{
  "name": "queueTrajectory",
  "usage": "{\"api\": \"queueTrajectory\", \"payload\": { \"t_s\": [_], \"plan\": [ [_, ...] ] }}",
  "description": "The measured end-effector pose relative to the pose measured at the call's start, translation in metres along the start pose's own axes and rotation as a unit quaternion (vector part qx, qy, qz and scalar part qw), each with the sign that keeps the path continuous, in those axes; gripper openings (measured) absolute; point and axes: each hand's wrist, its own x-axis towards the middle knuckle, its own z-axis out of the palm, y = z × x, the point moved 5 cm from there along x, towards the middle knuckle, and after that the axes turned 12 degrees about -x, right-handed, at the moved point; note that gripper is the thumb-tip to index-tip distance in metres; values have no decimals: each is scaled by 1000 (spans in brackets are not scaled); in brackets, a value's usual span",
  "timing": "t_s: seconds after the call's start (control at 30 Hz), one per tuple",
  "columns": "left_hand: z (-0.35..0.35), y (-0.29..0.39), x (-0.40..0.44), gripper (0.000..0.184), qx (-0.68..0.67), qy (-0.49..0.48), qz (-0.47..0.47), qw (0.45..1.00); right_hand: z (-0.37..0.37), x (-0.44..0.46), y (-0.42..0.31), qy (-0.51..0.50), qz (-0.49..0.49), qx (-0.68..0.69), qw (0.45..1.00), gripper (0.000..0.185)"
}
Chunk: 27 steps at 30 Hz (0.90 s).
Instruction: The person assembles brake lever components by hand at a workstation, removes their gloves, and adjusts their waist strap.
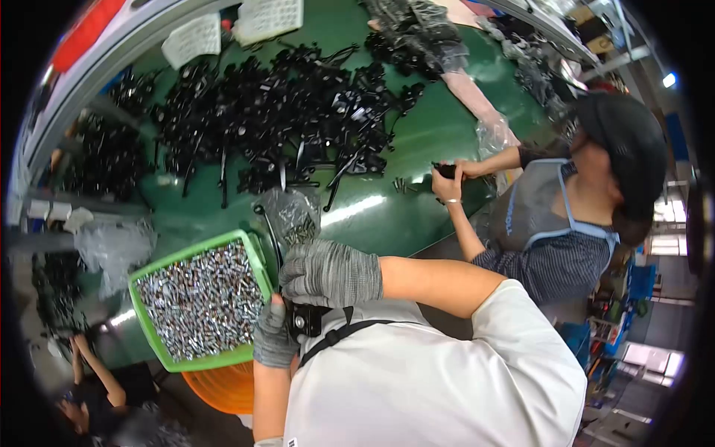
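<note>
A green workshop table is heaped with black parts; a lever is grasped by left hand and right hand, close together.

"What furnishes the room?"

"A broad green tabletop, with white streaks of glare on its glossy surface. A grey metal rail bows along its upper-left side."

"And off to the right?"

"Cluttered shelving with blue containers, and bright windows near it. A small bluish-white lamp glows higher up."

"The walls?"

"Too dim and blurred to make out."
</note>
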Motion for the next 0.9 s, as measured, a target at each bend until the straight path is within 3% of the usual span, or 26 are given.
{"api": "queueTrajectory", "payload": {
  "t_s": [0.1,0.17,0.2,0.23,0.3,0.4,0.5,0.63,0.77,0.9],
  "plan": [
    [-22,-4,-4,69,4,3,-37,999,-20,4,-1,58,-28,-84,994,17],
    [-4,6,-10,75,41,-9,-68,997,-28,7,-4,44,-83,-179,979,21],
    [-1,8,-12,74,53,-16,-85,995,-21,3,-5,-19,-99,-194,976,19],
    [-3,8,-10,72,114,-17,-75,990,-22,1,-5,-12,-90,-198,976,19],
    [-1,11,-9,70,170,-34,-80,982,-11,-7,-5,-132,-87,-154,975,15],
    [-8,24,-6,71,273,-82,-79,955,-5,-22,-7,-125,-55,-169,976,10],
    [8,38,-8,56,371,-23,-70,926,2,-31,-6,-122,-45,-163,978,8],
    [10,37,-2,40,336,-3,-73,939,8,-39,-10,-99,-22,-173,980,10],
    [2,33,10,41,379,8,-65,923,4,-46,-4,-80,8,-140,987,12],
    [-7,28,14,50,303,-1,-84,949,1,-47,-3,-98,13,-150,984,11]
  ]
}}
